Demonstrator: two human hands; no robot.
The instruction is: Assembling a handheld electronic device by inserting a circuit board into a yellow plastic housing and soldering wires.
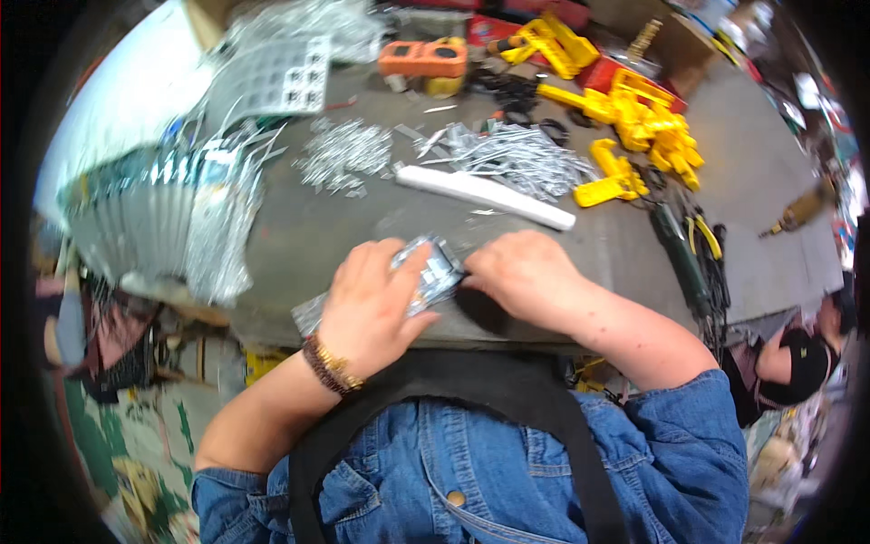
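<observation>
My left hand [370, 306] lies over a flat silver metal piece [435, 272] at the near edge of the grey workbench [308, 227], gripping it. My right hand [521, 272] pinches the same piece at its right end, fingers curled. The piece runs under my left palm and sticks out at lower left. A beaded and a gold bracelet circle my left wrist. Blue denim sleeves and a black apron strap show below.
A white bar [485, 195] lies just beyond my hands. Heaps of small silver metal parts [521, 159] and stacked silver strips [172, 218] fill the bench. Yellow plastic parts [639, 118], an orange tool [423, 59] and a green power tool [684, 263] sit farther off. A person crouches at lower right.
</observation>
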